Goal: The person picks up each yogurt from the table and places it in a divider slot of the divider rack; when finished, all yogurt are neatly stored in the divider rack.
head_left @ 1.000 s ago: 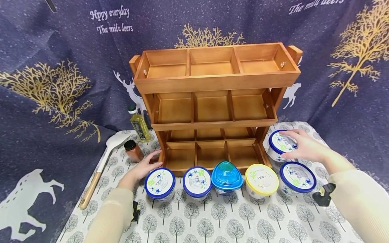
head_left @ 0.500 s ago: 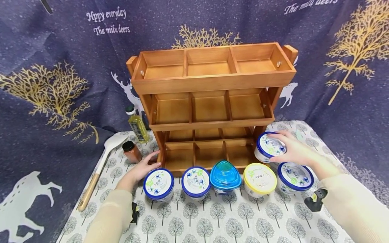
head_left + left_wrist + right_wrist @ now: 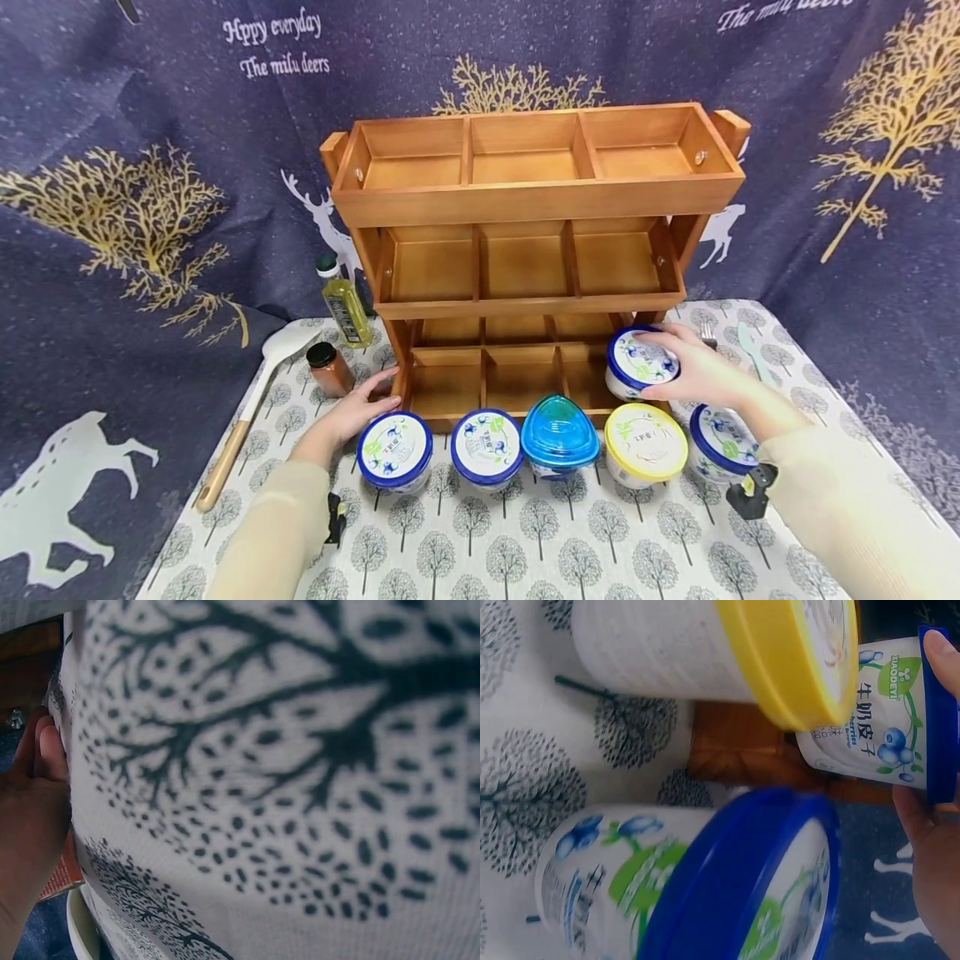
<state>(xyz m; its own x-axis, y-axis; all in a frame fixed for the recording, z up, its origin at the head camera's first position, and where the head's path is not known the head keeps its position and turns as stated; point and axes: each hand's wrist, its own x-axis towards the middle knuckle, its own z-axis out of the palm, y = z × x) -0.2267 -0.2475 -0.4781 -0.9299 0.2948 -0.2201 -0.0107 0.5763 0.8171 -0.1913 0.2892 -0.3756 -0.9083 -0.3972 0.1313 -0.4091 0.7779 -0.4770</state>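
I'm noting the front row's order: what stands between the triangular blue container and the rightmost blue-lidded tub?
The yellow-lidded tub stands between the container and that blue-lidded tub; the head view shows it.

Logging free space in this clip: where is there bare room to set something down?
Bare: the tablecloth on the near side of the container row, between the sleeves; also the top and middle tiers of the wooden rack. Crowded: the rack's lower right, where the right hand holds a blue-lidded tub behind the yellow-lidded tub.
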